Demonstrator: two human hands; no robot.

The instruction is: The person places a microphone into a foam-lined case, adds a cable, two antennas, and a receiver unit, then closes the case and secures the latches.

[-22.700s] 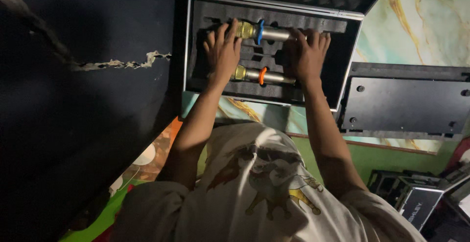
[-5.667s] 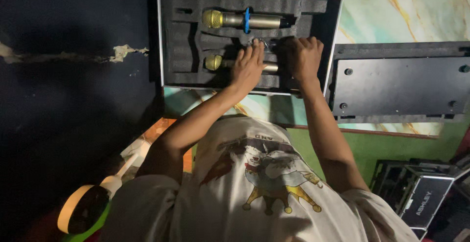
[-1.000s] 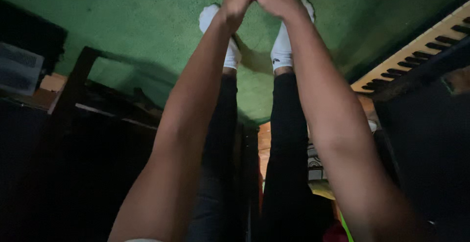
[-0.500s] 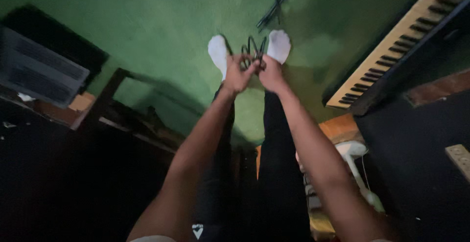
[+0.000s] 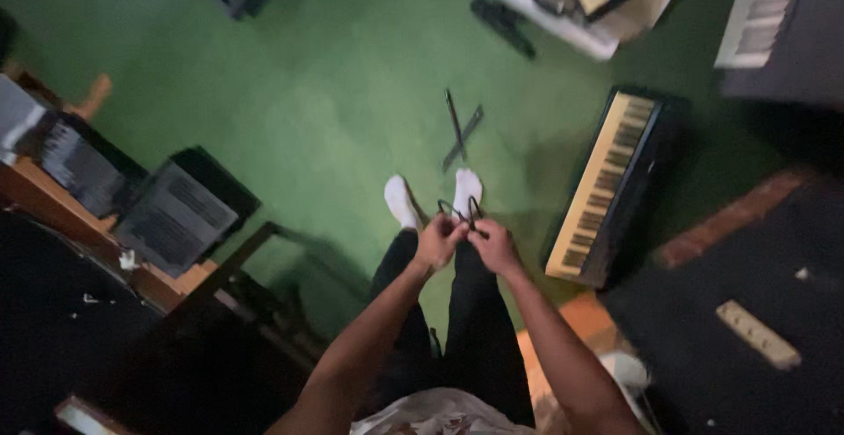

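While the person stands on the green floor [image 5: 290, 109], both hands meet in front of the body above the white-socked feet [image 5: 402, 200]. The left hand [image 5: 438, 241] is closed on a thin black cable [image 5: 459, 211], and the right hand [image 5: 494, 246] is closed on the same cable just beside it; small loops rise between the two. A keyboard [image 5: 607, 184] lies on the floor to the right, near the feet. Two crossed dark bars [image 5: 460, 131] lie ahead of the feet. Black cases [image 5: 171, 215] sit to the left.
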